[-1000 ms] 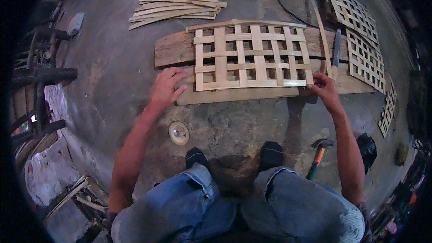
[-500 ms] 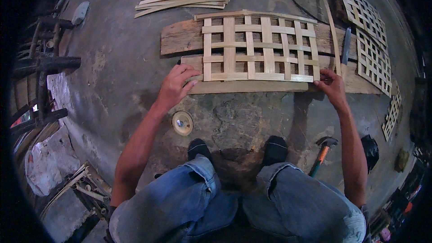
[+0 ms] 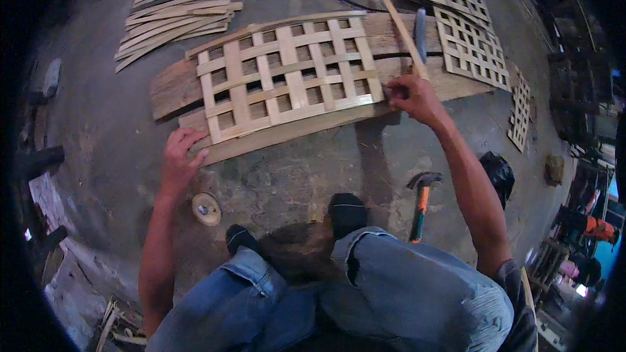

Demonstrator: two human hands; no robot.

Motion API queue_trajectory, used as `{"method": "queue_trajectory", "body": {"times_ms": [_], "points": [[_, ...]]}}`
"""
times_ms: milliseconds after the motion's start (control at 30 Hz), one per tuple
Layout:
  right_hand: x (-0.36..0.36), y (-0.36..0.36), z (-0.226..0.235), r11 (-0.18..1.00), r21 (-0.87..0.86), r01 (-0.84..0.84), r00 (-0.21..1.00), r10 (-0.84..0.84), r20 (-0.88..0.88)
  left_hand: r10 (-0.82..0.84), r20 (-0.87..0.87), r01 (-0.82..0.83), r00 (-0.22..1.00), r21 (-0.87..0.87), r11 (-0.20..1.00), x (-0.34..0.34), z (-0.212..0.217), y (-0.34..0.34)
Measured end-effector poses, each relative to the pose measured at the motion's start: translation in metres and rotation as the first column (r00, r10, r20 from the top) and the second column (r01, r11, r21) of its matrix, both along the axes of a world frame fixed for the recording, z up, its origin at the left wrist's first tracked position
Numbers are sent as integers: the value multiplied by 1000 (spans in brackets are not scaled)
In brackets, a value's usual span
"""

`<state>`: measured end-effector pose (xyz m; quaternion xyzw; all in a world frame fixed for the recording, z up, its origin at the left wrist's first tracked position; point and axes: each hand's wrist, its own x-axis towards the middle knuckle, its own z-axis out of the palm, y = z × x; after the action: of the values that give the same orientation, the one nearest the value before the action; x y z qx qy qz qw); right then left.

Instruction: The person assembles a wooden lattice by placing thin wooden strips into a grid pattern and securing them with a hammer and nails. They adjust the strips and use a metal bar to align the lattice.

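Note:
A woven lattice panel (image 3: 287, 78) of pale bamboo strips lies across wooden boards (image 3: 169, 94) on the floor. My left hand (image 3: 181, 160) rests at the front board's left end, beside the panel's near left corner. Its thumb is apart from the fingers, and nothing shows between them. By the panel's near right corner is my right hand (image 3: 417, 101), its fingers curled toward the thumb. Whatever those fingers may pinch is hidden. A knife (image 3: 420, 32) and a long thin bamboo strip (image 3: 394, 16) lie just beyond the right hand.
Loose bamboo strips (image 3: 182, 10) are piled at the far left. More lattice panels (image 3: 473, 49) lie at the right. A hammer (image 3: 422, 208) with an orange and green handle lies right of my feet, a black plastic bag (image 3: 499, 179) farther right. A round pale disc (image 3: 207, 209) sits near my left forearm.
The view has turned right, so the panel and boards appear farther left and slanted. My right thumb, earlier at the panel's corner, now looks drawn in toward the curled fingers.

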<state>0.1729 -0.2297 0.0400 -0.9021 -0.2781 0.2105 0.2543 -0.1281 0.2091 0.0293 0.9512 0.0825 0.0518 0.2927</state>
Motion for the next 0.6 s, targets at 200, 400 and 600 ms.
{"method": "queue_trajectory", "body": {"times_ms": [200,400,600], "points": [[-6,7,-2,995,-21,-97,992,98,75,32,14,-32,999,-11,999,9,5,-11],[-4,11,1,995,-6,-96,993,96,70,81,11,-81,997,-18,997,7,4,-16],[-6,11,-1,998,49,-41,996,37,75,29,69,-33,997,54,998,11,2,-20]]}}
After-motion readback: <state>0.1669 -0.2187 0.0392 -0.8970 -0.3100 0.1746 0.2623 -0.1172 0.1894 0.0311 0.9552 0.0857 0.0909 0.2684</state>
